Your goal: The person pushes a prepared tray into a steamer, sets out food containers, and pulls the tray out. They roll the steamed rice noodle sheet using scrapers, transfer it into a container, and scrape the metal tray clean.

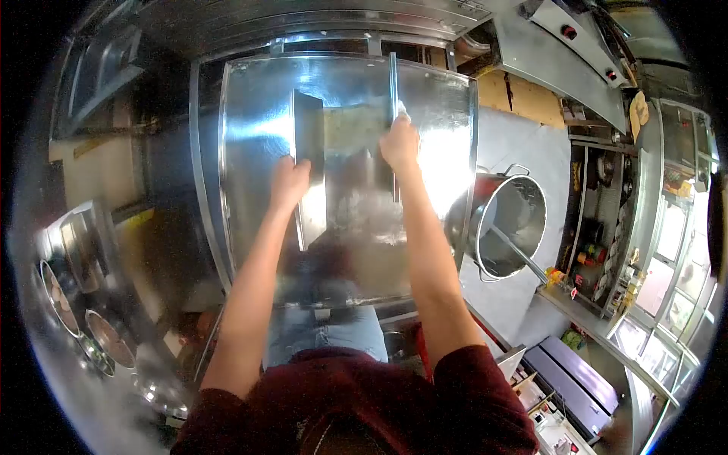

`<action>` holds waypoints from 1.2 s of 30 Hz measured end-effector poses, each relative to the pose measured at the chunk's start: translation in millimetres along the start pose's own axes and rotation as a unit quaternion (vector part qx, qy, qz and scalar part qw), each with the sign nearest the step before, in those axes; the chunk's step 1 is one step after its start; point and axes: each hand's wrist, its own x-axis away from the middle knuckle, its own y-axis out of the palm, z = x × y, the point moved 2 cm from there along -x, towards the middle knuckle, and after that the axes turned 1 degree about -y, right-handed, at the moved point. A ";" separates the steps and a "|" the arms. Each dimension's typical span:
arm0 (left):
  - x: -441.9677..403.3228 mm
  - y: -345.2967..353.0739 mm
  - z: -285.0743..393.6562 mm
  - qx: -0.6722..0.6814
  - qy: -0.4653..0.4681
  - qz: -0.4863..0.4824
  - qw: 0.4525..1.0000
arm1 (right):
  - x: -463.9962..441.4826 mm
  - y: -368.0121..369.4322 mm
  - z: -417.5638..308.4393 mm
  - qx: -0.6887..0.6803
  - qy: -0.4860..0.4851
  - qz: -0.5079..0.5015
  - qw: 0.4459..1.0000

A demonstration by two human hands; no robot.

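A shiny metal surface (349, 265) with a raised rim lies in front of me. My left hand (290, 182) is closed on the edge of a long metal panel (312, 205) left of the middle. My right hand (400, 142) is wrapped round a narrow metal strip (393, 83), with something small and white (401, 111) at the fingers. Both metal pieces run away from me, roughly parallel and apart. Between them a dull, yellowish patch (353, 129) shows on the surface.
To the right stands a large metal pot (485, 205) with a long-handled tool (519, 254) inside. Round containers (110, 337) sit at the lower left. A shelf with bottles (591, 254) is farther right, and a purple box (572, 379) lies at the lower right.
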 end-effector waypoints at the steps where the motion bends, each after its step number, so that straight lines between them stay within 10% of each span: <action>1: -5.5 6.1 -4.8 -0.017 0.027 0.026 0.999 | -9.2 -11.6 -9.6 0.000 0.013 -0.047 0.999; 25: -5.1 15.3 -19.1 -0.005 0.052 0.039 0.998 | 28.4 -44.9 -15.8 -0.073 0.053 0.107 0.990; 36: 4.1 7.0 -10.0 -0.030 -0.015 0.007 0.999 | 43.9 -12.7 11.4 -0.005 0.028 0.006 1.000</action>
